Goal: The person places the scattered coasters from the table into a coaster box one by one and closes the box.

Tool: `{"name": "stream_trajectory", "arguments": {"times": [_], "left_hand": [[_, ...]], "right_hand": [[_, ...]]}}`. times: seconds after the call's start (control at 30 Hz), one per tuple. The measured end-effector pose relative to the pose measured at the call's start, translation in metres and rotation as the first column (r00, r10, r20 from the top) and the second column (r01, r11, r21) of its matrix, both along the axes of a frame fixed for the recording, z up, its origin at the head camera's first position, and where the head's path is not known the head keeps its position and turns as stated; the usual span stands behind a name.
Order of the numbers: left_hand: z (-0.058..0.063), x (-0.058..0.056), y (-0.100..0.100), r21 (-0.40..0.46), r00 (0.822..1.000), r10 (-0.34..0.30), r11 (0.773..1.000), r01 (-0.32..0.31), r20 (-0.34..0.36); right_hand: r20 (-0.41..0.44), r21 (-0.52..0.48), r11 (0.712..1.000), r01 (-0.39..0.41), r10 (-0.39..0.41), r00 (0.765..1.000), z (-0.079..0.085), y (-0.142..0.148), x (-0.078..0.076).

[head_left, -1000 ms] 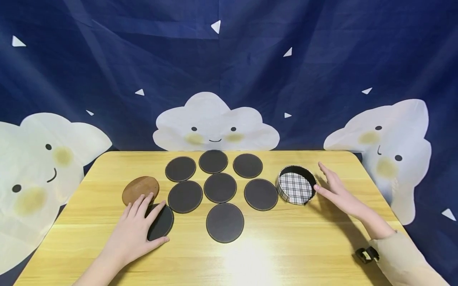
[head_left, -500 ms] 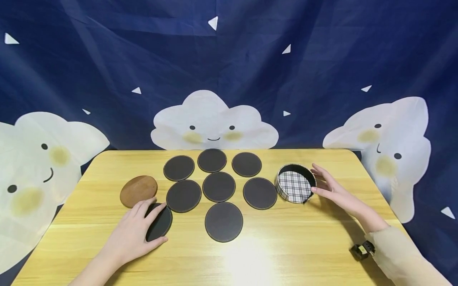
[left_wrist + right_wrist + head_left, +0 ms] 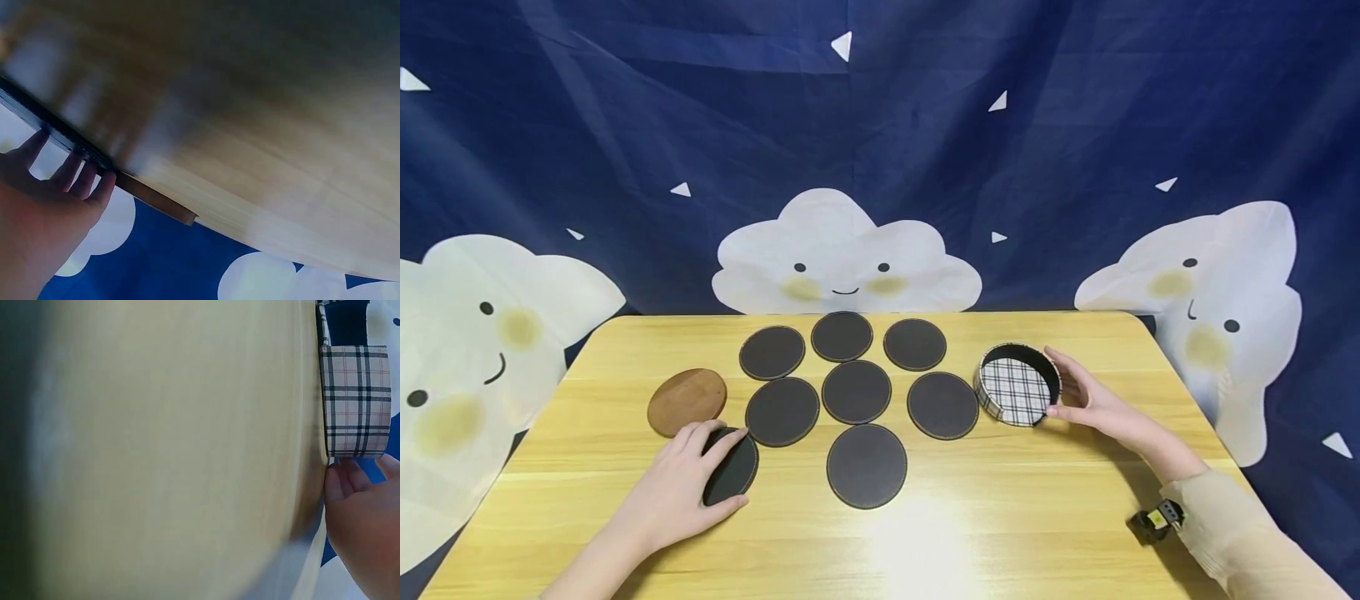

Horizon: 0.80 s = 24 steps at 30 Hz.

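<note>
At the table's left, my left hand (image 3: 681,479) curves over a black round coaster (image 3: 735,471), thumb at its near side and fingers at its far side. Its palm side hides part of the coaster. In the left wrist view the fingertips meet the coaster's dark edge (image 3: 72,140). Just beyond lies a brown disc (image 3: 687,401). My right hand (image 3: 1097,408) holds the right side of a shallow round plaid box (image 3: 1015,392), fingers at the far rim and thumb at the near rim. The box has a black inner wall. Its plaid side (image 3: 357,403) shows in the right wrist view.
Several more black stitched coasters lie flat between the hands, including one near the middle (image 3: 857,392) and one closer in front (image 3: 867,467). The wooden table (image 3: 1000,517) ends at a dark blue curtain (image 3: 917,125) with cloud faces.
My right hand has moved left, its fingers drawing in onto the plaid box. My left fingers have drawn back from the brown disc and bent more over the black coaster.
</note>
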<state>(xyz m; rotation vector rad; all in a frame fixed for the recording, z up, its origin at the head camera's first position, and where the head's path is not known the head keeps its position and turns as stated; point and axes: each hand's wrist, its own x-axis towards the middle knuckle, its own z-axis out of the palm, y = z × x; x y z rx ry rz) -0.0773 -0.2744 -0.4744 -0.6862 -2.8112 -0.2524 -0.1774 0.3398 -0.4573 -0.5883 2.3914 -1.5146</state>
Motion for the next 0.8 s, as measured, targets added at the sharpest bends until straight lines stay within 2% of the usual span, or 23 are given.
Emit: {"name": "stream_trajectory", "arguments": {"times": [0.47, 0.8], "left_hand": [[0.002, -0.005, -0.004, 0.009, 0.998, -0.056, 0.998, 0.056, -0.013], [0.006, -0.010, 0.000, -0.015, 0.997, -0.060, 0.998, 0.060, -0.040]], "right_hand": [[0.003, 0.044, 0.999, 0.022, -0.022, 1.000, -0.008, 0.002, -0.002], [0.030, 0.012, 0.999, 0.034, -0.034, 0.999, -0.013, 0.002, -0.001]]}}
